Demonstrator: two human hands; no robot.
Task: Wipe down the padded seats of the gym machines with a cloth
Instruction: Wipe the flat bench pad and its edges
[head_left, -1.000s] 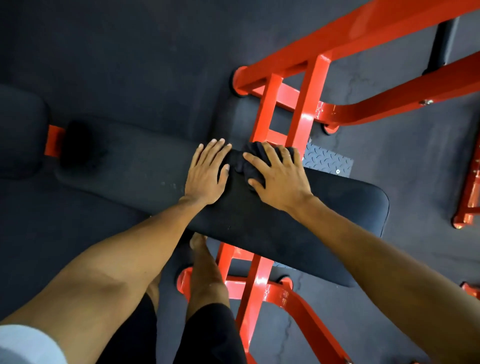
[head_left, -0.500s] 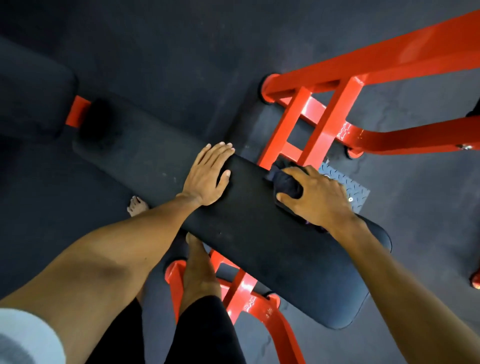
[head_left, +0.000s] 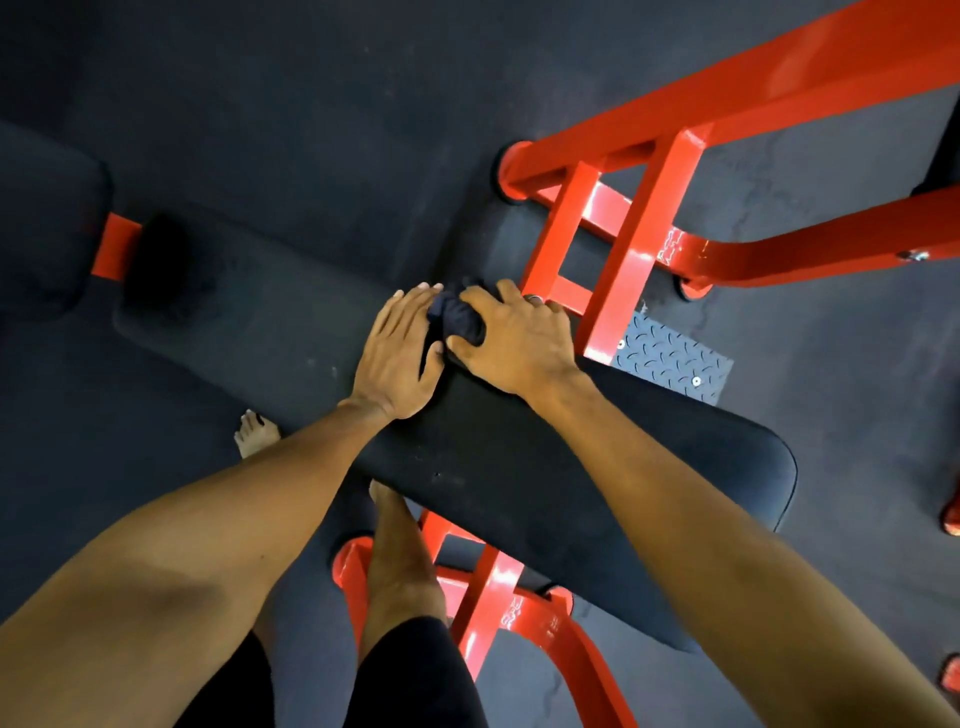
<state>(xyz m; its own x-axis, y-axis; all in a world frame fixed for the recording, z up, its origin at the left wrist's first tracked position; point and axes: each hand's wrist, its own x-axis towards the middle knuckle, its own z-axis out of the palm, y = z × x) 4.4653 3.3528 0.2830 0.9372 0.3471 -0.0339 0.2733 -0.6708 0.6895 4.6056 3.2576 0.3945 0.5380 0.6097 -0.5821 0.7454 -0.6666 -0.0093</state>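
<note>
While right hand (head_left: 519, 340) clutches cloth (head_left: 458, 318) beside frame (head_left: 626, 249), left hand (head_left: 397, 356) lies flat on seat (head_left: 519, 493).

A long padded seat (head_left: 519, 493) runs slantwise from upper left to lower right above the floor (head_left: 311, 104). Both hands are on its middle, by the far edge. The left hand (head_left: 400, 353) lies flat on the pad, and the right hand (head_left: 519, 343) is just to its right. A bunched cloth (head_left: 457, 319) sits between them, gripped in the right hand's fingers. Behind the right hand stands the machine frame (head_left: 623, 234), with a tread plate (head_left: 670, 358) at its base. A second pad (head_left: 47, 223) lies beyond the seat's left end. A foot (head_left: 254, 434) stands on the floor on the near side of the seat.
</note>
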